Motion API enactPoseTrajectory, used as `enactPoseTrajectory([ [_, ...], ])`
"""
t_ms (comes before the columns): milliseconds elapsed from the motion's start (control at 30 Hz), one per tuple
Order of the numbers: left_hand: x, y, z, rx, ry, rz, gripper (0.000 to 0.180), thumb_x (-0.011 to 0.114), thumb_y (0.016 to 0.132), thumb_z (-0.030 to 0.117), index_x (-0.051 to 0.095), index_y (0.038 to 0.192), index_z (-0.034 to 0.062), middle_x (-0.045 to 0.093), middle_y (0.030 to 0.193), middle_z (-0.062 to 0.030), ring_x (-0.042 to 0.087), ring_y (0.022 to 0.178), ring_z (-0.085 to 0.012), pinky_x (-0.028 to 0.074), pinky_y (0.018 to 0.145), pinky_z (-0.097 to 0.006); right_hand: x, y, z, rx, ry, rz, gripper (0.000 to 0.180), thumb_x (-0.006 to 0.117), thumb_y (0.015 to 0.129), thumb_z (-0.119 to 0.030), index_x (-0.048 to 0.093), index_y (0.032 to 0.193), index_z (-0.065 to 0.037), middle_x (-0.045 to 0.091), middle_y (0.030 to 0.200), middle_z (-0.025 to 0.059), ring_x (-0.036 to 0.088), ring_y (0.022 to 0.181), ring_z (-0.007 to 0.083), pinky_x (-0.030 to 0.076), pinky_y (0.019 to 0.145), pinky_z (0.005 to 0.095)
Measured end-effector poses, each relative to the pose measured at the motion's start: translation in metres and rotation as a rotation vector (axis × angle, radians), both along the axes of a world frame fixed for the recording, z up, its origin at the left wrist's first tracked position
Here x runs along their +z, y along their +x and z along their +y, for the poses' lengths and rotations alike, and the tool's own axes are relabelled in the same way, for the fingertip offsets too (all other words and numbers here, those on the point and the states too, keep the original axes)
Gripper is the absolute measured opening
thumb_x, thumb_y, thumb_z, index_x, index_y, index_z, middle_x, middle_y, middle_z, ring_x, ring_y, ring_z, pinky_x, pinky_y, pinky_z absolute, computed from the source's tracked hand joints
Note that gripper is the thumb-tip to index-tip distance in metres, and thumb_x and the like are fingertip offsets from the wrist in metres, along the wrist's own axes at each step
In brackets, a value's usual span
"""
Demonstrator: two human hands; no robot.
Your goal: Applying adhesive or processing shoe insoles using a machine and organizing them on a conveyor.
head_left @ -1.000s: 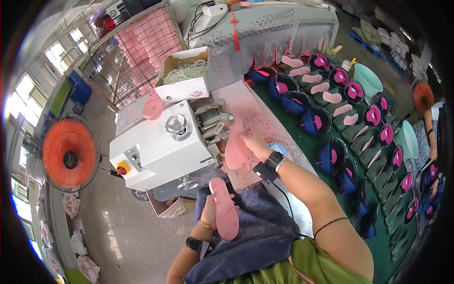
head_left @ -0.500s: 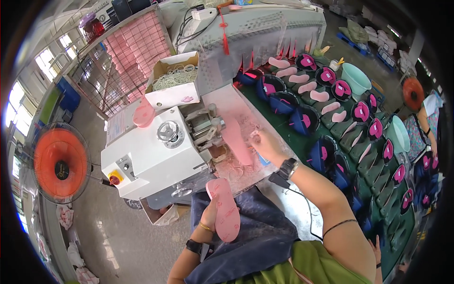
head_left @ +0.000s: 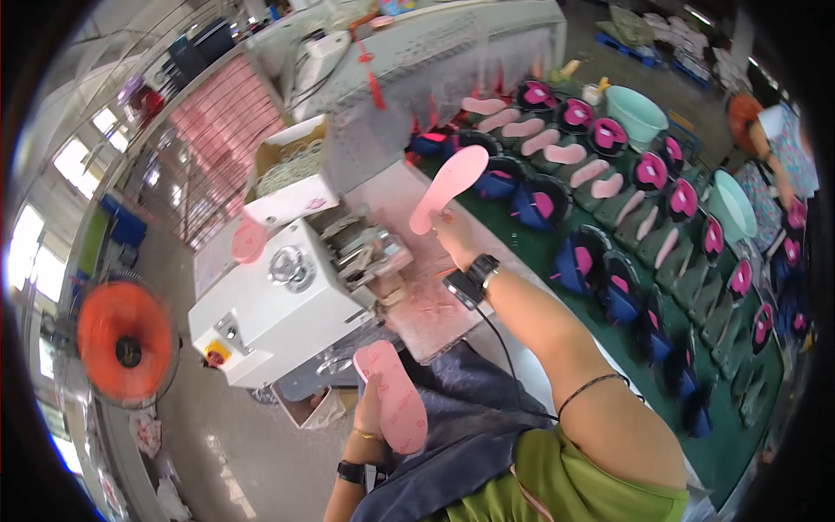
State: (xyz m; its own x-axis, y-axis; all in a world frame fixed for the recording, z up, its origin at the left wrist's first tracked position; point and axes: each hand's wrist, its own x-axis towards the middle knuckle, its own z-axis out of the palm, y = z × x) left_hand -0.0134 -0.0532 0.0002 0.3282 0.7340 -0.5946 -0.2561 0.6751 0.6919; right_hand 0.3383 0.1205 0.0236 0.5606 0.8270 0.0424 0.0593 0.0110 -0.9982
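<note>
My left hand [head_left: 369,404] is closed on a pink printed insole [head_left: 396,400], which it holds low over my dark apron; whether more than one layer is in it I cannot tell. Held up over the far side of the worktable by my right hand [head_left: 453,235] is a plain pink insole [head_left: 455,181], pinched at its narrower end. To the left stands a white machine [head_left: 261,317] with a handwheel. Its metal working head [head_left: 364,252] faces the pink-dusted worktable [head_left: 422,313], left of my right hand.
Rows of dark blue shoes [head_left: 541,204] and pink insoles [head_left: 565,155] lie on a green conveyor [head_left: 522,235] at right. A box of pale bands [head_left: 296,165] sits behind the machine. An orange fan [head_left: 126,339] is at left. Another person [head_left: 774,165] works at far right.
My right hand has closed on the insole lying by the machine head and lifted it up and away. The left hand still holds its insole low. The whole view has shifted somewhat.
</note>
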Motion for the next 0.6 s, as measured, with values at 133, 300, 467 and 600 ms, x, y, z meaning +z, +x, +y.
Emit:
enactPoseTrajectory([
  [133, -0.008, 0.015, 0.017, -0.322, 0.323, 0.251, 0.034, 0.045, 0.097, 0.026, 0.049, 0.123, 0.0042, 0.057, 0.116, -0.0074, 0.056, 0.107, -0.0193, 0.047, 0.091, -0.031, 0.006, 0.111, -0.12, -0.269, -0.013, -0.005, 0.025, 0.053, 0.095, -0.027, 0.055, 0.097, -0.002, 0.061, 0.067, 0.0079, 0.062, 0.047, 0.0165, 0.045, 0.042, 0.0285],
  [300, 0.009, 0.055, 0.049, -1.109, 1.513, 0.896, 0.026, 0.047, 0.092, 0.017, 0.048, 0.115, 0.0041, 0.054, 0.114, -0.012, 0.058, 0.102, -0.0239, 0.051, 0.085, -0.035, -0.008, 0.265, -0.366, -0.953, -0.199, -0.266, 0.018, 0.055, 0.092, -0.021, 0.054, 0.096, -0.004, 0.064, 0.082, 0.0151, 0.068, 0.064, 0.0285, 0.051, 0.052, 0.0398],
  [467, 0.011, 0.085, 0.039, -0.727, 0.683, 0.309, 0.029, 0.051, 0.09, 0.023, 0.049, 0.112, 0.0051, 0.055, 0.109, -0.0123, 0.057, 0.101, -0.0265, 0.051, 0.084, -0.039, 0.0, 0.321, -0.614, -1.443, -0.728, -0.603, 0.029, 0.061, 0.078, -0.014, 0.059, 0.103, -0.001, 0.066, 0.094, 0.0238, 0.064, 0.091, 0.0414, 0.05, 0.082, 0.0473],
  [600, 0.022, 0.106, 0.038, -0.549, -0.016, -0.052, 0.038, 0.049, 0.089, 0.031, 0.05, 0.118, 0.0065, 0.057, 0.11, -0.0108, 0.057, 0.102, -0.0284, 0.05, 0.085, -0.043, -0.001, 0.339, -0.731, -1.407, -0.929, -0.467, 0.041, 0.056, 0.074, -0.008, 0.061, 0.112, 0.002, 0.066, 0.099, 0.0271, 0.063, 0.097, 0.0415, 0.049, 0.086, 0.045],
])
